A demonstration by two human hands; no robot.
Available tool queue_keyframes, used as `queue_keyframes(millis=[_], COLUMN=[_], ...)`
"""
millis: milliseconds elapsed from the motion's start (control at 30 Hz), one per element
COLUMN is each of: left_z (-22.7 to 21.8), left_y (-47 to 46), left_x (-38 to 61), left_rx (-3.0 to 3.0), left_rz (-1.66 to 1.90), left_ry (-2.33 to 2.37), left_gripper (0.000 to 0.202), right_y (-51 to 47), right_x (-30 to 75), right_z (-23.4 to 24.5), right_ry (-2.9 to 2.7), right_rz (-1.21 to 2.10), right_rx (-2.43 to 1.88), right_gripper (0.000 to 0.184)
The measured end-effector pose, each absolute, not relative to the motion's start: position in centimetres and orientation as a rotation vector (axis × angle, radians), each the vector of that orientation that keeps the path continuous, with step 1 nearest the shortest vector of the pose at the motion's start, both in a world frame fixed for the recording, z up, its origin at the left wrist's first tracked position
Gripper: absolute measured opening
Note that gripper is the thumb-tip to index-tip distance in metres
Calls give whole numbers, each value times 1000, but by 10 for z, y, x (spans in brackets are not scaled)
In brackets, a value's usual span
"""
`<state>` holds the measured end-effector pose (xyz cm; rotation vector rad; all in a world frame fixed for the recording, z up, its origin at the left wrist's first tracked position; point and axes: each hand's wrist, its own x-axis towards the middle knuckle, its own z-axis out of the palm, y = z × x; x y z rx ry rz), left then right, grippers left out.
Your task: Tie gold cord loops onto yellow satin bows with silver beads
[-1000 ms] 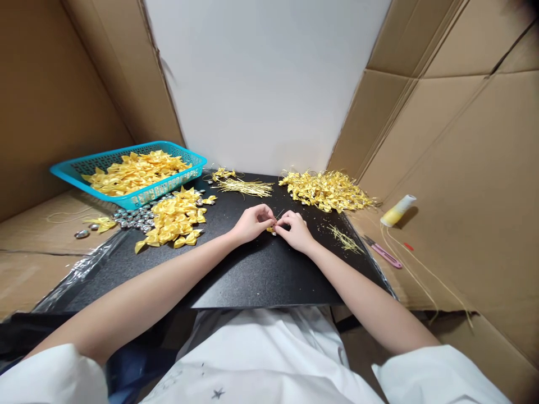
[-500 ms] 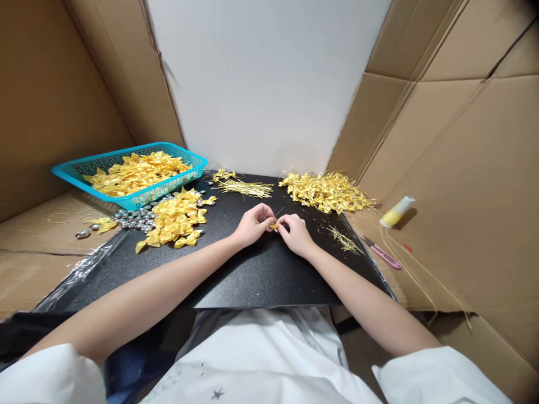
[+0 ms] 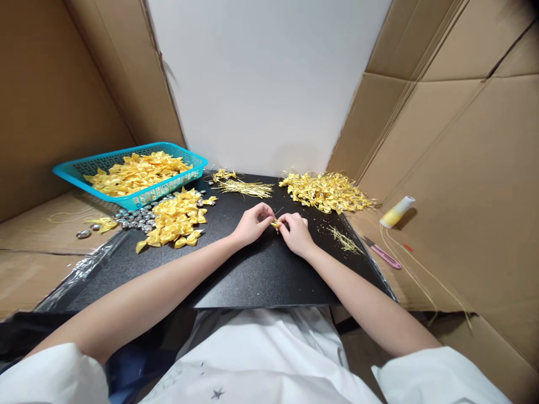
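Observation:
Above the middle of the black tabletop [image 3: 248,275], my two hands meet at a small yellow ribbon bow [image 3: 275,225]. My left hand [image 3: 254,223] pinches it from the left between thumb and forefinger. From the other side, my right hand [image 3: 295,231] grips it with closed fingertips. A thin strand sticks up from between the hands; the fingers hide most of the bow. Behind them lies a bundle of gold ties [image 3: 246,188]. To the left is a pile of yellow bows [image 3: 177,216] beside silver bells [image 3: 137,219].
A turquoise basket [image 3: 130,201] full of yellow bows stands at the back left. A heap of tied bows [image 3: 326,191] lies at the back right. Cut cord pieces [image 3: 345,241], a pink cutter [image 3: 385,255] and a cord spool [image 3: 397,212] are on the right. Cardboard walls flank the table.
The bow between my fingertips has turned slightly, so more yellow shows below them. Both hands stay in nearly the same place, and the things around them have not moved.

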<state>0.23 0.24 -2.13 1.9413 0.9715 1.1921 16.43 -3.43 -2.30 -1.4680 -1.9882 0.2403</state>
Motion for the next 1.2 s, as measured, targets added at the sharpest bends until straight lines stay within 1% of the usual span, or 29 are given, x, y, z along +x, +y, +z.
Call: queue_keyframes(millis=[133, 233, 333, 433, 500, 833, 1067, 1200], left_z=[-12, -9, -9, -9, -8, 4, 4, 1], left_y=[7, 8, 7, 5, 3, -2, -1, 1], left_x=[-7, -11, -12, -11, -11, -19, -19, -14], left_rx=[2089, 2134, 2156, 2161, 2181, 2521, 2687, 2658], left_rz=[1121, 1077, 1027, 1005, 991, 850, 858, 835], left_ry=[962, 945, 943, 921, 915, 911, 967, 1021], left_gripper=[14, 15, 15, 16, 17, 10, 19, 18], right_y=[-35, -31, -24, -19, -18, -21, -21, -21], right_x=[167, 171, 174, 173, 172, 167, 165, 164], right_z=[-22, -23, -26, -29, -30, -27, -27, -28], right_ry=[-1969, -1850, -1738, -1684, -1670, -1625, -1611, -1599], right_rz=[271, 335, 481, 651, 699, 724, 744, 785], right_rx=[-1413, -1339, -1197, -1085, -1054, -1078, -1084, -1065], right_gripper=[10, 14, 19, 21, 21, 24, 25, 24])
